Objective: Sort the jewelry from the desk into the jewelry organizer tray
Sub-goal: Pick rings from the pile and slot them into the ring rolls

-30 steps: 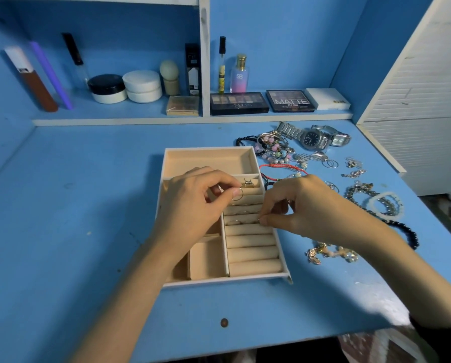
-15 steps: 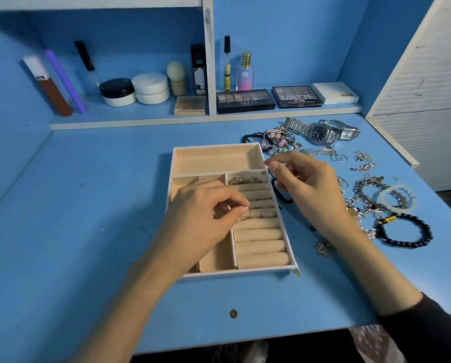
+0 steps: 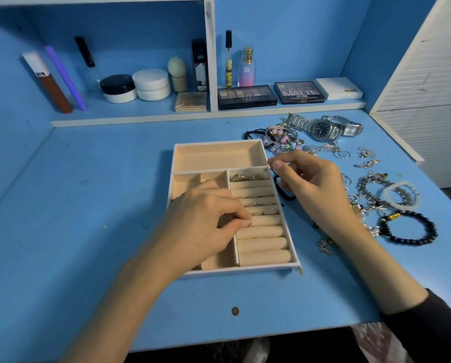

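1. In the left hand (image 3: 206, 221): a thin ring (image 3: 248, 223), pinched between thumb and forefinger and held down at the left end of the ring rolls (image 3: 261, 234), about midway along the jewelry organizer tray (image 3: 219, 143).
2. At the right hand (image 3: 310, 184): fingers curled, thumb and forefinger tips nearly together just outside the tray's right rim, above a black cord bracelet (image 3: 288, 197) lying on the desk (image 3: 88, 205). Cannot tell whether anything is pinched there.
3. Done so far, judging by the tray: a small cluster of rings (image 3: 242, 176) in the slot behind the rolls, plus a few thin bands (image 3: 268, 211) already seated between the rolls just behind the ring in hand.
4. Not yet used: the front rolls, nearest the desk edge. No jewelry visible in the long back compartment (image 3: 219, 158). Left compartments mostly hidden under the left hand, so contents unknown.
5. Still out on the desk, all to the right of the tray:
   - two silver watches (image 3: 323, 129)
   - a tangle of pastel bead bracelets (image 3: 282, 140)
   - small earrings (image 3: 365, 153)
   - silver chains (image 3: 370, 184)
   - a white bracelet (image 3: 402, 183)
   - a black bead bracelet (image 3: 412, 242)
6. Judged early in the sort: only rings begun, with bracelets, watches, chains and earrings all left to place, and the larger compartments likely meant for those.
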Tool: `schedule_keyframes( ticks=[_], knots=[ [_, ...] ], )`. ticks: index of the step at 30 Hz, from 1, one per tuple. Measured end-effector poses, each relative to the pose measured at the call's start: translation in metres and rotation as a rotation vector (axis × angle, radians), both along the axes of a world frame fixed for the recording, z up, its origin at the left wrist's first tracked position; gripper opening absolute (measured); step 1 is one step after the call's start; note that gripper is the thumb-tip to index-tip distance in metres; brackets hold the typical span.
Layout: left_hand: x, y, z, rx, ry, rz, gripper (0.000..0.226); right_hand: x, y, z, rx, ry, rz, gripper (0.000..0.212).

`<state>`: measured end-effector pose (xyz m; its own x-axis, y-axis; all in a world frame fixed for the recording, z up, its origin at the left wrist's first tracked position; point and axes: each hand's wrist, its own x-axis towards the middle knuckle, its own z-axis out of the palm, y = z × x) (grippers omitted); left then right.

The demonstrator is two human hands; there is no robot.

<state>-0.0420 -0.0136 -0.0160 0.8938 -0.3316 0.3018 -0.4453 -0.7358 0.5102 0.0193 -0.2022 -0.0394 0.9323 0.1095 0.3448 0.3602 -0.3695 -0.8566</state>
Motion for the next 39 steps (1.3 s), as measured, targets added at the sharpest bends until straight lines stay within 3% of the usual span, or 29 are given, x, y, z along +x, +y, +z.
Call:
schedule_keyframes(
  ticks=[7,11,15,20,25,39],
  knots=[
    [-0.006,0.002,0.007,0.201,-0.062,-0.010,0.031,-0.002,0.000,0.001,-0.020,-0.003,0.017,0.013],
    [-0.008,0.000,0.006,0.256,-0.079,-0.036,0.034,-0.009,-0.003,0.011,-0.080,0.017,0.094,0.009],
    [-0.004,0.001,0.003,0.174,-0.023,-0.018,0.033,-0.013,-0.008,0.016,-0.205,0.086,0.206,0.001],
    [0.000,0.002,0.001,0.074,0.051,-0.001,0.035,-0.017,-0.014,0.013,-0.285,0.149,0.256,0.012],
    [0.004,0.000,0.003,0.024,0.015,0.005,0.043,-0.016,-0.015,0.013,-0.287,0.161,0.262,0.014],
    [0.014,-0.008,0.009,-0.004,0.008,0.030,0.033,-0.016,-0.016,0.013,-0.306,0.128,0.282,0.013]
  ],
)
